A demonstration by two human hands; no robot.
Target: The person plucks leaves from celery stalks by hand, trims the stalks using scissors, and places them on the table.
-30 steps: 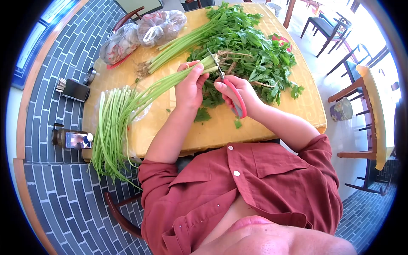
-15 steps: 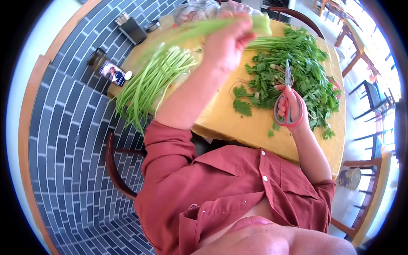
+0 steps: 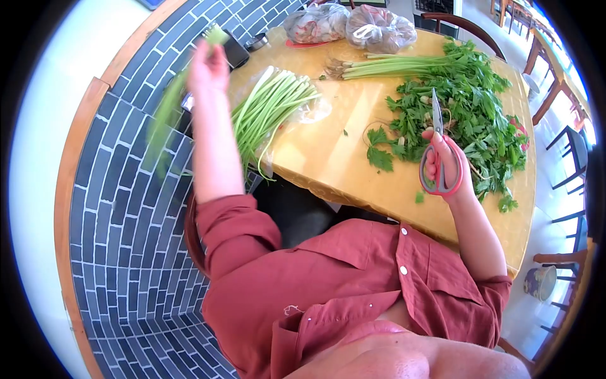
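My left hand (image 3: 209, 68), raised at the far left beside the brick wall, is closed around some green celery stalks (image 3: 165, 120). Motion blurs both the hand and the stalks, which hang down past the wrist. In my right hand (image 3: 452, 165) is a pair of scissors (image 3: 437, 112) with red and grey handles, its blades together and pointing away from me. Under and beyond them spreads a heap of leafy celery (image 3: 467, 88). A pile of trimmed celery stalks (image 3: 273, 107) lies on a clear plastic bag (image 3: 315, 110) left of the middle.
Two tied plastic bags, a left one (image 3: 315, 23) and a right one (image 3: 381, 29), stand at the table's far side. Rooted celery (image 3: 379, 67) lies in front of them. A black holder (image 3: 236, 50) and a small round container (image 3: 256, 42) are near the wall. The yellow-covered table (image 3: 341, 148) has a chair beyond it.
My left hand has swung left with its celery, from over the table's far side to beside the wall. The right hand keeps its hold on the scissors. My view has shifted slightly.
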